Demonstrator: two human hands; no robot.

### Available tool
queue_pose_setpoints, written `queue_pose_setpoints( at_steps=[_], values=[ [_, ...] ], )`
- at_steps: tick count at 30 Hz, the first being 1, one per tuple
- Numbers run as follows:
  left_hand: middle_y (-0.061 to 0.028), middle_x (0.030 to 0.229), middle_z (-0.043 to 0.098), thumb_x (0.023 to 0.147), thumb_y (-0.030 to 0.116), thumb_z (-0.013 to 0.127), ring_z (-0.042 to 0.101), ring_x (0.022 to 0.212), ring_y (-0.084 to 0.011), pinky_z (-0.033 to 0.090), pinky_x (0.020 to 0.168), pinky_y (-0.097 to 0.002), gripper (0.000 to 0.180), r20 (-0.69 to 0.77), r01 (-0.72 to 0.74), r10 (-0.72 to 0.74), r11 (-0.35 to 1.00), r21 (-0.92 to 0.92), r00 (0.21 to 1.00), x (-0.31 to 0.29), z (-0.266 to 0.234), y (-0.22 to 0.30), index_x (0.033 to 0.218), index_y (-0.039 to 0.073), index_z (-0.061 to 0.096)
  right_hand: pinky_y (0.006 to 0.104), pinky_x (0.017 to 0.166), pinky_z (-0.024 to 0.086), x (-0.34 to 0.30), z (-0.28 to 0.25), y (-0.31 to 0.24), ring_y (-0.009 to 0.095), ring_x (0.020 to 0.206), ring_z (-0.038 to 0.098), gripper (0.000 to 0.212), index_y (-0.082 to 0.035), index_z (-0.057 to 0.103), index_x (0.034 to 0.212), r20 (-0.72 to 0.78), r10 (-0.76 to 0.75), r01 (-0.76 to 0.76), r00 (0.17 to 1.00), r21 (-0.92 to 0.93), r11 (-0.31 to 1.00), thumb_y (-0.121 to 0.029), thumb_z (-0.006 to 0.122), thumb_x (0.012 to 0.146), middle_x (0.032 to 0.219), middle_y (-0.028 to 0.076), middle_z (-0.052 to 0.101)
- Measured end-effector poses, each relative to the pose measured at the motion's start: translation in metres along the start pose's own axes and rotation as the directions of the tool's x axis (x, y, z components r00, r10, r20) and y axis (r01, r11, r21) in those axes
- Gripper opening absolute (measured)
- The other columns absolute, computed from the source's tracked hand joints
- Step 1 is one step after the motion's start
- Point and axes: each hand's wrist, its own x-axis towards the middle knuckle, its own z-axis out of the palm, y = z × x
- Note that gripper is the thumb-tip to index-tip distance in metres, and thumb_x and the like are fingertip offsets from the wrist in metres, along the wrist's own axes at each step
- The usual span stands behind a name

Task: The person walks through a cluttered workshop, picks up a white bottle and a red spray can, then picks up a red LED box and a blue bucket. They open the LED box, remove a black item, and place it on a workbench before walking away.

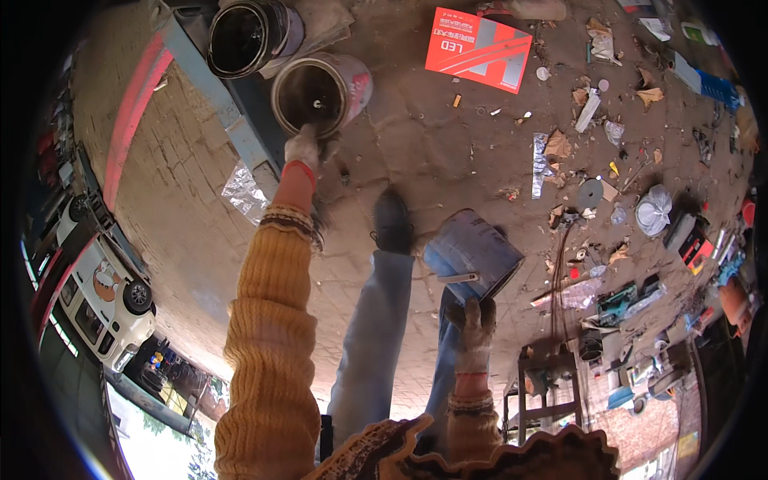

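Observation:
My left hand [304, 150], in a pale work glove, is at the near rim of an open paint can [356, 84]; its fingers look closed on the rim, slightly blurred. The can leans so its dark mouth faces me, and a small pale spot shows inside. Behind it to the left stands another dark, open can [294, 28]. My right hand [475, 322], also gloved, grips the lower edge of a dented blue-grey metal bucket [460, 250], tilted in front of my right leg. A handle strap shows on the bucket's side. Its inside is hidden.
A blue-grey steel beam [210, 84] runs beside the cans at left, with clear plastic film [245, 193] nearby. A red printed box [478, 50] lies ahead. Scattered litter, a tied plastic bag [654, 210] and tools cover the right. A metal stool [549, 388] stands near right; a white vehicle [104, 300] is far left.

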Motion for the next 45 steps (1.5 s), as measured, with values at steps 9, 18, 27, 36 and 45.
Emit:
queue_pose_setpoints(
  at_steps=[9, 18, 27, 36, 45],
  values=[
    [-0.0088, 0.128, 0.068, 0.101, 0.041, 0.051, 0.067, 0.112, -0.0212, 0.052, 0.096, -0.0394, 0.054, -0.248, -0.232, 0.100, 0.769, -0.595, 0.964, -0.005, 0.068, -0.082, 0.141, 0.004, 0.049, 0.0308, 0.082, 0.058, 0.017, 0.018, -0.006, 0.018, 0.089, 0.068, 0.053, -0.001, 0.048, 0.140, 0.024, 0.084, -0.086, 0.996, 0.097, 0.992, -0.032, 0.067, 0.100, 0.108, 0.009, 0.066],
    [-0.0182, 0.132, 0.062, 0.090, 0.040, 0.070, 0.061, 0.119, -0.0381, 0.051, 0.098, -0.0475, 0.045, 0.193, -0.429, 0.490, 0.433, 0.793, 0.850, -0.015, 0.282, -0.170, 0.129, 0.020, 0.065, 0.0347, 0.084, 0.058, 0.058, -0.013, -0.013, 0.022, 0.092, 0.069, 0.054, 0.001, 0.045, 0.139, -0.231, -0.163, 0.097, 0.959, -0.273, 0.957, -0.032, 0.065, 0.100, 0.107, 0.015, 0.067],
    [-0.0176, 0.113, 0.067, 0.089, 0.046, 0.073, 0.071, 0.099, -0.0338, 0.058, 0.085, -0.0436, 0.047, -0.067, -0.215, 0.607, 0.380, 0.899, 0.792, -0.002, 0.348, -0.171, 0.114, 0.006, 0.066, 0.0346, 0.072, 0.056, 0.065, -0.038, -0.047, 0.024, 0.085, 0.071, 0.036, 0.002, 0.057, 0.114, -0.338, -0.007, -0.030, 0.941, -0.104, 0.994, -0.031, 0.059, 0.099, 0.101, 0.014, 0.069],
    [-0.0184, 0.101, 0.070, 0.085, 0.031, 0.078, 0.068, 0.097, -0.0379, 0.054, 0.085, -0.0465, 0.038, -0.062, -0.375, 0.514, 0.699, 0.609, 0.856, -0.030, 0.308, -0.151, 0.112, 0.006, 0.067, 0.0345, 0.101, 0.046, 0.062, -0.017, -0.050, 0.016, 0.102, 0.055, 0.044, -0.005, 0.057, 0.127, -0.142, 0.247, -0.112, 0.959, 0.609, 0.785, -0.039, 0.062, 0.099, 0.105, 0.003, 0.058],
    [-0.0096, 0.100, 0.071, 0.088, 0.013, 0.074, 0.065, 0.087, -0.0194, 0.053, 0.084, -0.0328, 0.039, -0.441, -0.715, 0.714, 0.670, 0.200, 0.545, -0.061, 0.105, -0.016, 0.123, 0.001, 0.064, 0.0324, 0.079, 0.054, 0.060, -0.012, -0.026, 0.020, 0.093, 0.062, 0.047, -0.001, 0.056, 0.130, -0.237, -0.063, 0.043, 0.970, -0.090, 0.995, -0.036, 0.065, 0.100, 0.110, 0.008, 0.063]
  ],
)
